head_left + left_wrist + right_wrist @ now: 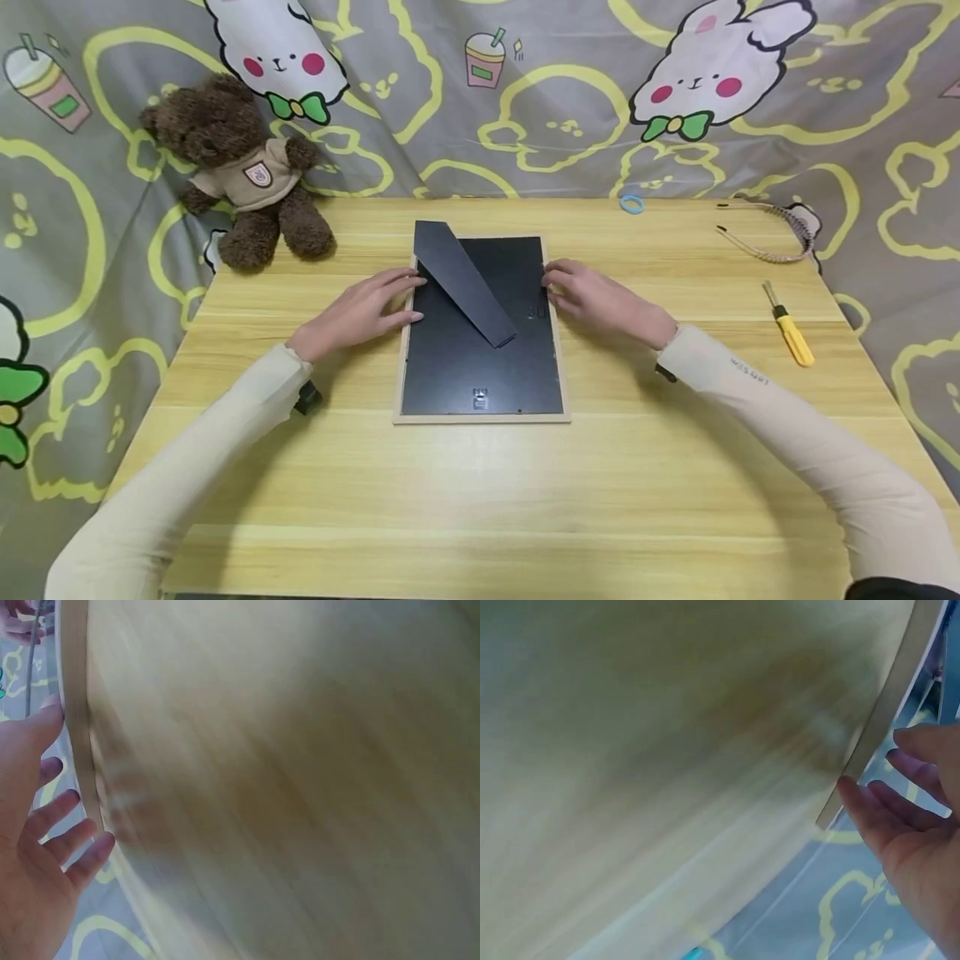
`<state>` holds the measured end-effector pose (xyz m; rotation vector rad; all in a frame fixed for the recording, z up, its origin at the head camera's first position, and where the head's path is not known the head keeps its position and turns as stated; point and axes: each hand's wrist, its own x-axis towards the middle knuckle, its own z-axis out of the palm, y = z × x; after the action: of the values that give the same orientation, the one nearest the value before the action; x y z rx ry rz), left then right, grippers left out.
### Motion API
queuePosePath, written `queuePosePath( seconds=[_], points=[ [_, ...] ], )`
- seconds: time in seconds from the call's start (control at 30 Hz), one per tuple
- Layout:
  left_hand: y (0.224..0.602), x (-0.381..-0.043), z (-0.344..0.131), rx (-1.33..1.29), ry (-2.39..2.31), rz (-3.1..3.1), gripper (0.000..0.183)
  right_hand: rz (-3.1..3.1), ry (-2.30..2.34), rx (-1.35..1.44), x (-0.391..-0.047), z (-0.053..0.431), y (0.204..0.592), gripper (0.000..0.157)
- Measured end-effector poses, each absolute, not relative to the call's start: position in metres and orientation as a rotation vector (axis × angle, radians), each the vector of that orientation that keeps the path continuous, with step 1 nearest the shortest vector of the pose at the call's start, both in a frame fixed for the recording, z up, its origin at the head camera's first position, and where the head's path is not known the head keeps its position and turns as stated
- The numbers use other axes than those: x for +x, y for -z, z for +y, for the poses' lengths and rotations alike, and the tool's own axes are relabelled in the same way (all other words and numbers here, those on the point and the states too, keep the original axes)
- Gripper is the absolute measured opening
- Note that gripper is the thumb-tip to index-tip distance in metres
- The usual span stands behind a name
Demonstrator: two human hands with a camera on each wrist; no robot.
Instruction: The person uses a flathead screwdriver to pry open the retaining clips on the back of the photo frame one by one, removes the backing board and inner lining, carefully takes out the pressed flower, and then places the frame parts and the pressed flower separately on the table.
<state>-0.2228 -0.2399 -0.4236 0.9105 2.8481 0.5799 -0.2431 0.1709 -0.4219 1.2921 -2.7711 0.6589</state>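
Note:
A picture frame [480, 375] with a pale wooden border lies back side up in the middle of the table. Its black stand leg [465, 287] slants across the black backing. My left hand [356, 312] is at the left edge, thumb and fingertips just over the border. In the left wrist view that hand [41, 825] has its fingers spread beside the frame's wooden side [77, 712]. My right hand [600, 296] touches the right edge with its fingertips. The right wrist view shows this hand [915, 825] with fairly straight fingers against the wooden side [881, 720].
A yellow-handled screwdriver [791, 333] lies at the right, below a headband [780, 254]. A blue ring [632, 204] is near the back edge. A brown teddy bear [255, 175] sits at the back left, against the patterned curtain [555, 167]. Wooden tabletop [480, 508] extends in front.

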Motion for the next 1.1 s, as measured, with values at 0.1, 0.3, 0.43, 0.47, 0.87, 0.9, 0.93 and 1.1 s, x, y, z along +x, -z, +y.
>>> queuePosePath(
  seconds=[0.1, 0.3, 0.43, 0.47, 0.87, 0.9, 0.93, 1.1],
  points=[
    [0.421, -0.224, -0.238, 0.891, -0.595, 2.834, 0.068, -2.784, -0.631, 1.277, -0.247, 0.178, 0.416, 0.025],
    [0.421, -0.226, -0.236, 0.839, -0.630, 2.768, 0.075, -2.793, -0.538, 1.170, -0.254, 0.201, 0.402, 0.022],
    [0.418, -0.222, -0.235, 0.751, -0.667, 2.703, 0.076, -2.823, -0.534, 1.029, -0.257, 0.224, 0.392, 0.021],
    [0.417, -0.221, -0.235, 0.737, -0.667, 2.697, 0.075, -2.835, -0.540, 0.984, -0.258, 0.231, 0.389, 0.021],
    [0.417, -0.220, -0.229, 0.716, -0.592, 2.665, 0.074, -3.002, -0.525, 0.467, -0.248, 0.322, 0.375, 0.024],
    [0.417, -0.220, -0.229, 0.711, -0.590, 2.666, 0.074, -3.036, -0.498, 0.415, -0.247, 0.328, 0.374, 0.026],
    [0.417, -0.220, -0.229, 0.708, -0.588, 2.667, 0.074, -3.070, -0.465, 0.361, -0.245, 0.333, 0.374, 0.027],
    [0.419, -0.220, -0.226, 0.708, -0.594, 2.680, 0.073, -3.208, -0.247, 0.058, -0.230, 0.359, 0.370, 0.029]
  ],
)
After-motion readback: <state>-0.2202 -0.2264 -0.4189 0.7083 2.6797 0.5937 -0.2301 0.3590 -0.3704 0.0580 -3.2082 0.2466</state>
